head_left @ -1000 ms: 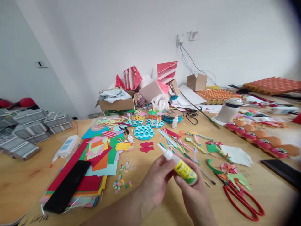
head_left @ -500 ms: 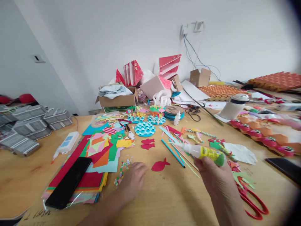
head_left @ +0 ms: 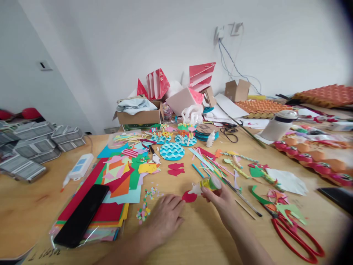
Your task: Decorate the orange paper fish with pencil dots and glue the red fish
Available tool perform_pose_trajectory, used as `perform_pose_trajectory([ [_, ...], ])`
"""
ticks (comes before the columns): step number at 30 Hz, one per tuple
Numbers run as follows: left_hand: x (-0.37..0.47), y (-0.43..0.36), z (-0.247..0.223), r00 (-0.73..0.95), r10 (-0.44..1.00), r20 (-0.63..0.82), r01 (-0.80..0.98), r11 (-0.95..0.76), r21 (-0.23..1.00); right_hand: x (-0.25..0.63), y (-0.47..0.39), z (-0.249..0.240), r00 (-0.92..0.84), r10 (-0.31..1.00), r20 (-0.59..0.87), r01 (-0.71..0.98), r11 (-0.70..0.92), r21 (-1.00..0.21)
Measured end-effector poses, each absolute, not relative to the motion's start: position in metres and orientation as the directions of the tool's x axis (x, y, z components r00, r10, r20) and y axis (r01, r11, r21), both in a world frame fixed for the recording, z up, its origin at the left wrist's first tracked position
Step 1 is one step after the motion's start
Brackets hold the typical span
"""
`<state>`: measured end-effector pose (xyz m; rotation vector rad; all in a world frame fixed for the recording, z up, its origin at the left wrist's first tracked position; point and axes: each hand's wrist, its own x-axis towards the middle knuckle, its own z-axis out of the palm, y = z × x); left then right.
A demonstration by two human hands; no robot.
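My right hand (head_left: 220, 201) is closed around a glue bottle (head_left: 206, 184) with a yellow label, tipped so its nozzle points down and left. The nozzle end is over or on a red paper fish (head_left: 188, 197); whether it touches I cannot tell. The bottle and hand hide the fish's tail. My left hand (head_left: 167, 215) lies flat on the table with fingers stretched out, the fingertips at the fish's left edge. Two more red paper fish (head_left: 176, 169) lie just beyond, below a blue wavy disc (head_left: 172, 151).
Coloured paper sheets (head_left: 121, 191) with a black phone (head_left: 82, 215) on top lie left. Small paper dots (head_left: 143, 212) are scattered beside my left hand. Red scissors (head_left: 296, 235), paper strips (head_left: 212, 162) and a white-lidded cup (head_left: 280, 125) are to the right. Decorated blue discs (head_left: 185, 140) stand farther back.
My right hand has brought the glue bottle left and down to the red fish. My left hand has moved right and flattened beside the fish.
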<state>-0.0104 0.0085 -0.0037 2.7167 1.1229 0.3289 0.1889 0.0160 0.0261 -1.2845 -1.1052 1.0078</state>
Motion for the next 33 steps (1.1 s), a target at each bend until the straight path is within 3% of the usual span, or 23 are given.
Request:
perform_pose_trajectory([
  [12, -0.002, 0.005, -0.006, 0.654, 0.753, 0.074, 0.719, -0.65, 0.245, 0.176, 0.021, 0.028, 0.051, 0.98, 0.194, 0.501, 0.143, -0.854],
  [33, 0.0, 0.003, -0.007, 0.646, 0.755, 0.112, 0.711, -0.649, 0.271, 0.168, 0.028, 0.023, 0.03, 0.982, 0.186, 0.584, 0.134, -0.801],
])
